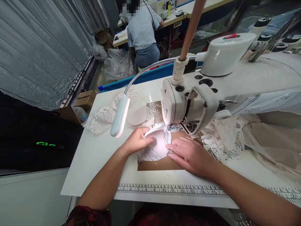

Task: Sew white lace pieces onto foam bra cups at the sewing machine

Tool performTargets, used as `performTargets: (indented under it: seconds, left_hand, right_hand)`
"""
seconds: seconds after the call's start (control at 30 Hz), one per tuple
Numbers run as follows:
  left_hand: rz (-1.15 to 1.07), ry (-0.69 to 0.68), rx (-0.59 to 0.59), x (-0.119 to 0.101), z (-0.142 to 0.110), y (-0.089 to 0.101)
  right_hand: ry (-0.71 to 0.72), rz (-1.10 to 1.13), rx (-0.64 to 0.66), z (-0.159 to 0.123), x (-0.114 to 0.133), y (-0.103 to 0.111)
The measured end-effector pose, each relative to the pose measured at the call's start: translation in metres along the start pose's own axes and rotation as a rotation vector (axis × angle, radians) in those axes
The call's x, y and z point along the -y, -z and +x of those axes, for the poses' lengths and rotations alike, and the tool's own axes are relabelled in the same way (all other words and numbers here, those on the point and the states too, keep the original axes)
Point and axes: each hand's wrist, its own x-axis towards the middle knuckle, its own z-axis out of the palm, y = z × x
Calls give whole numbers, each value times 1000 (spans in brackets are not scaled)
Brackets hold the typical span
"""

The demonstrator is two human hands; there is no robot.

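A pale pink bra cup with white lace (158,142) lies under the needle area of a white sewing machine (170,103). My left hand (139,140) pinches the cup's upper left edge, thumb on top and fingers beneath. On the cup's right side, my right hand (188,153) lies nearly flat, its fingertips touching the lace edge and the brown plate (162,165). The needle and presser foot are mostly hidden by the machine head. Left of the machine rest another padded cup (138,116) and several lace pieces (101,121).
A lamp (120,116) on a bent metal neck hangs above the table's left half. Lace and sheer fabric (223,138) are heaped at the right. A ruler strip (174,190) runs along the front edge. Beyond the table sits a person (143,34) near plastic bags (119,64).
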Motion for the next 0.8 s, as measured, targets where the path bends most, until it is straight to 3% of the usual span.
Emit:
performTargets:
  seconds: [0.2, 0.33, 0.4, 0.47, 0.53, 0.6, 0.67, 0.8]
  left_hand:
    - [83, -30, -50, -3, 1, -7]
    - [375, 43, -36, -10, -7, -5]
    - [618, 46, -106, -17, -14, -5]
    - [874, -67, -267, -25, -19, -6]
    - [1052, -304, -360, -29, -19, -9]
    - [1121, -560, -268, -28, -13, -13]
    - [1126, -704, -106, -21, -2, -17]
    - [1122, -734, -1, 0, 14, -22]
  right_hand:
    - [13, -48, 2, 0, -1, -3]
    - [10, -64, 1, 0, 0, -3]
    - [-2, -69, 2, 0, 0, -3]
    - [-11, -69, 8, 0, 0, -3]
    - [-8, -63, 12, 1, 0, -4]
    - [-3, -56, 14, 1, 0, -4]
    - [-1, -55, 11, 1, 0, -4]
    - [18, -57, -11, 0, -1, -3]
